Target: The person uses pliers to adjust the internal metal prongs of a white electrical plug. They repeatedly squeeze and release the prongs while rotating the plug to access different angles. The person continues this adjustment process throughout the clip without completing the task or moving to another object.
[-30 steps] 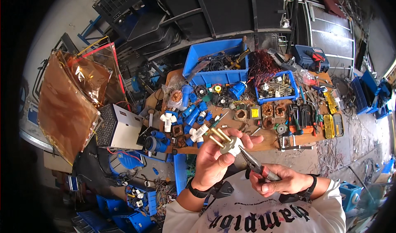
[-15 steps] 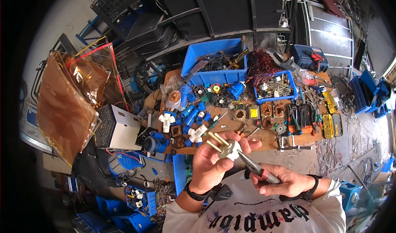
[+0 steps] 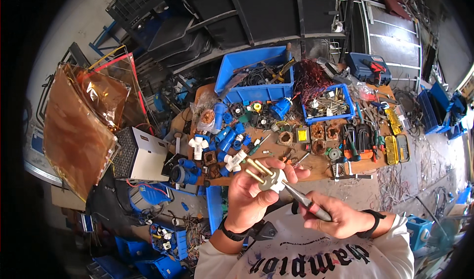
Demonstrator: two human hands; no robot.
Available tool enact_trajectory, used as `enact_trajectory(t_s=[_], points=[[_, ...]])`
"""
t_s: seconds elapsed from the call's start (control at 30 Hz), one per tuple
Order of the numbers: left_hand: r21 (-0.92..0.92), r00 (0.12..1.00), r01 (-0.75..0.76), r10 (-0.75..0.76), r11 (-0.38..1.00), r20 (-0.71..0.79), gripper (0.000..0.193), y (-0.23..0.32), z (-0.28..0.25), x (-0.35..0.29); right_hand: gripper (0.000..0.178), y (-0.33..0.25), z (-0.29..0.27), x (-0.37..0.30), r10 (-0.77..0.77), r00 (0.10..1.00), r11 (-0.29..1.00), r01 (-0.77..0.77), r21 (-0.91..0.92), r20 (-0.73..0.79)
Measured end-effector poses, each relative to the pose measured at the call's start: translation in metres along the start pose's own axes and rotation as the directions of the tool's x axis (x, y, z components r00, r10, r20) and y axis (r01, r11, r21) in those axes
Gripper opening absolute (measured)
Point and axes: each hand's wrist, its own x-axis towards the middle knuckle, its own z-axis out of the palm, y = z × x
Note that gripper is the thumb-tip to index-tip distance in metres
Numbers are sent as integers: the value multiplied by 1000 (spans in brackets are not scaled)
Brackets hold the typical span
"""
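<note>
My left hand (image 3: 253, 196) grips a round grey plug insert (image 3: 271, 179) with three brass pins pointing up and to the left. My right hand (image 3: 336, 219) holds a pair of pliers (image 3: 305, 200) with dark handles, and its jaws reach the right side of the insert. Both hands are held close to my chest, in front of the near edge of a wooden workbench (image 3: 323, 168).
The bench carries blue and white plug parts (image 3: 228, 142), a big blue bin of cables (image 3: 258, 75), a smaller blue bin of metal parts (image 3: 330, 102), screwdrivers and bit sets (image 3: 398, 136). A white box (image 3: 140, 154) and copper-coloured sheet (image 3: 79, 126) stand left.
Both hands with the insert and pliers have stayed together and drifted slightly lower and to the right in view. The grips have not changed.
</note>
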Motion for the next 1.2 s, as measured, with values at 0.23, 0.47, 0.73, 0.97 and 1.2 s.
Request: enact_trajectory(t_s=[0.23,0.47,0.73,0.97,1.2], points=[[-39,1000,6,-5,999,9,49,1,3,0,18,4,-10,0,27,936,787,-236,571,350],[27,988,8,-12,1000,157,53,2,-7,8,18,1,-10,2,-35,963,915,-77,396,266],[477,986,-96,16,874,169,57,12,-20,12,19,4,-12,0,53,930,794,-260,550,363],[690,975,-221,132,689,180,58,15,-18,7,18,1,-4,-2,-41,997,996,35,81,72],[633,991,-131,120,763,60,56,13,-11,-1,26,-9,5,-4,21,997,992,-29,-124,-68]])
